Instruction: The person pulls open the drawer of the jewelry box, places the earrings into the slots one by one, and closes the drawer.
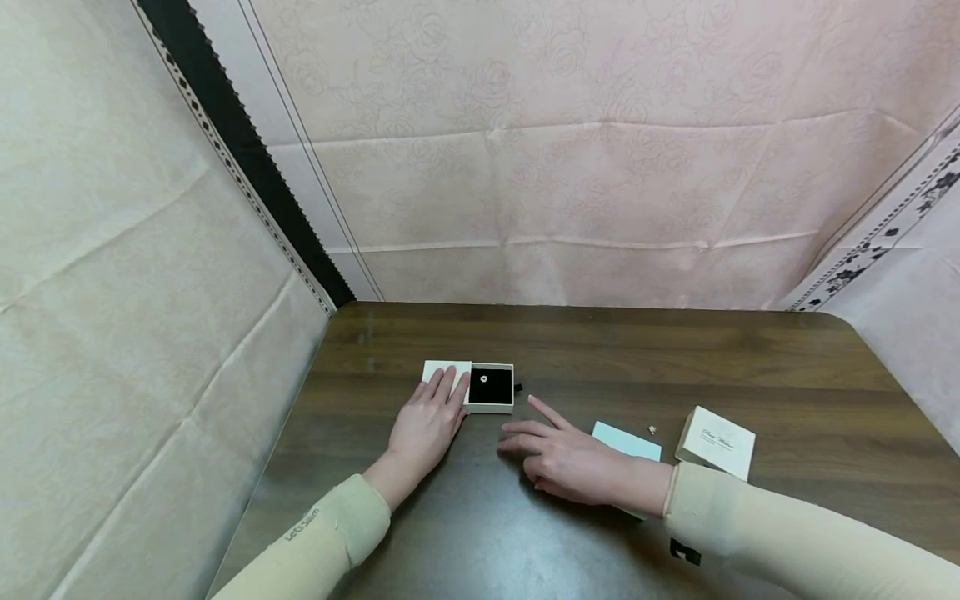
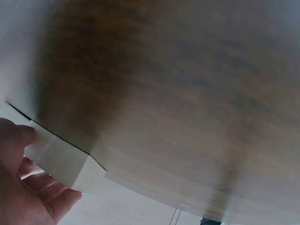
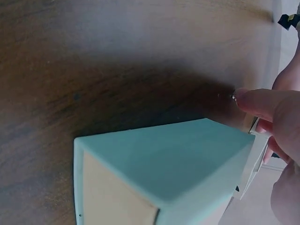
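Note:
A white drawer box [image 1: 491, 408] lies on the table with its black-lined tray [image 1: 504, 398] slid out to the right. A small round silvery piece of jewellery [image 1: 483, 378] sits in the tray. My left hand [image 1: 429, 417] grips the box's sleeve [image 2: 58, 157], fingers over the top and thumb at the side. Right of the tray, my right hand [image 1: 558, 458] hovers over the table, index finger extended. In the right wrist view, it pinches a tiny shiny piece of jewellery [image 3: 233, 97] at the thumb tip; how the opposing finger meets it is hidden.
A light-blue box [image 1: 628, 442] stands partly under my right forearm. Farther right is a white box with printed lettering [image 1: 720, 442]. Another tiny jewellery piece [image 1: 652, 429] lies on the wooden table [image 1: 600, 350] between them. A black pull tab [image 1: 518, 387] sticks out of the tray.

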Demonstrator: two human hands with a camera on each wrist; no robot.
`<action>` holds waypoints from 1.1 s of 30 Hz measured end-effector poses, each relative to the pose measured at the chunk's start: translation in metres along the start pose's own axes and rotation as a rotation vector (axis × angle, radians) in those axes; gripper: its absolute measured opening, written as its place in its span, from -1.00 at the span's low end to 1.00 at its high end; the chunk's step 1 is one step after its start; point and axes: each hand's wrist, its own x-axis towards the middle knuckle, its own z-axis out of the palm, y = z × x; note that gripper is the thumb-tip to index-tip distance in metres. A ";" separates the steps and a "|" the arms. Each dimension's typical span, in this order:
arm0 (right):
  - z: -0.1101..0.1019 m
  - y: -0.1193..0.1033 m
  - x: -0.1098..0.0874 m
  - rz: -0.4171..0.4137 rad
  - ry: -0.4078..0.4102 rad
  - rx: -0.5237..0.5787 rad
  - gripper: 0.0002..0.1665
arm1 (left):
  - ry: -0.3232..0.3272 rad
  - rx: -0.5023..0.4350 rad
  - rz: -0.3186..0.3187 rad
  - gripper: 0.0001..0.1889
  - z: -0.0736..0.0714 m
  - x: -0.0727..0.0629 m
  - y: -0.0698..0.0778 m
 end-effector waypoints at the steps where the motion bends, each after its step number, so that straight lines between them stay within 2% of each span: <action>1: -0.001 0.001 0.000 0.008 -0.002 0.013 -0.77 | 0.003 -0.002 0.000 -0.42 0.000 0.000 0.000; 7: -0.008 0.007 0.005 0.049 0.023 0.073 -0.75 | 0.009 -0.002 0.003 -0.43 0.000 -0.001 0.000; 14: -0.019 0.027 0.017 0.120 0.051 0.109 -0.74 | 0.006 0.009 0.003 -0.42 0.000 -0.001 0.000; 24: -0.034 0.057 0.043 0.243 0.036 0.230 -0.75 | 0.045 0.005 0.001 -0.43 0.001 -0.002 0.000; 33: -0.032 0.078 0.060 0.313 0.010 0.281 -0.78 | 0.080 0.007 0.008 -0.45 0.004 -0.001 0.000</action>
